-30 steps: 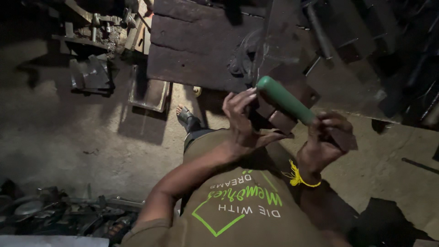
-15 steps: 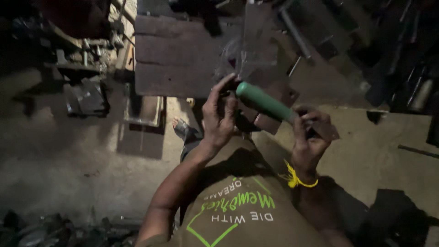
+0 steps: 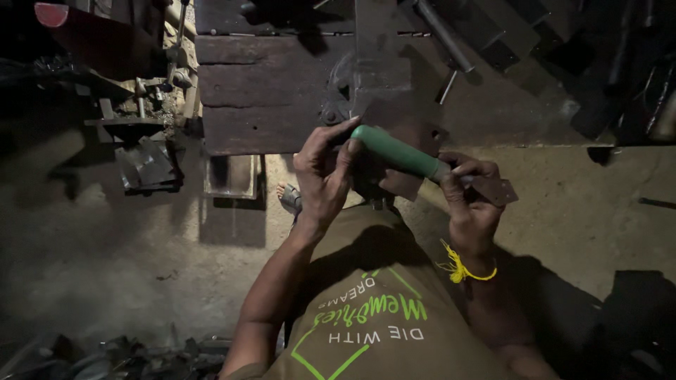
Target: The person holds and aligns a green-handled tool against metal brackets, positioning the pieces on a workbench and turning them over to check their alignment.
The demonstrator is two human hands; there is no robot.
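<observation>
Just in front of the dark wooden workbench [image 3: 260, 105], the left hand [image 3: 322, 179] is steadying the butt of a green round-handled tool [image 3: 398, 153] while the right hand [image 3: 468, 200] is pinching a flat rusty metal plate [image 3: 493, 188] at its tip — work seemingly midway, not finished.

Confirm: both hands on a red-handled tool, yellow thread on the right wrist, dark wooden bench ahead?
Not quite: the handle is green, not red, as the head view shows. Left hand and right hand do hold it, the yellow thread circles the right wrist, and the wooden bench lies ahead.
</observation>
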